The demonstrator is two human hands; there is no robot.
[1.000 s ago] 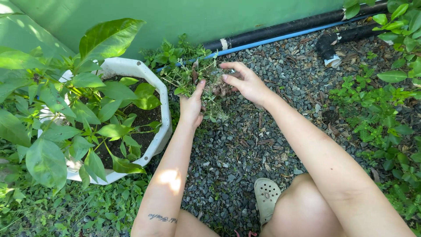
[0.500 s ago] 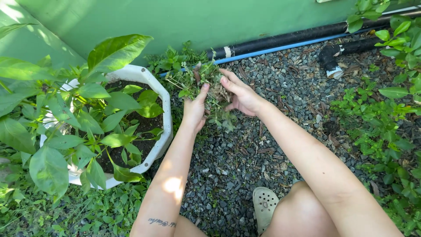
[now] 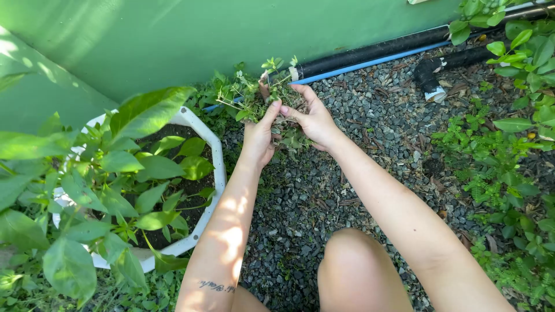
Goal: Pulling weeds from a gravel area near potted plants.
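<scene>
Clump of pulled weeds [image 3: 263, 92] sits between both hands over the gravel [image 3: 347, 179], beside the white pot [image 3: 215, 167]. Left hand [image 3: 258, 138] and right hand [image 3: 312, 118] clasp it from opposite sides; stems splay away toward the green wall [image 3: 231, 29].

Dark grey gravel ground [image 3: 324, 202] carries a white octagonal planter [image 3: 218, 167], black pipes [image 3: 376, 49], a blue hose [image 3: 370, 60] and low weeds [image 3: 497, 167]
</scene>
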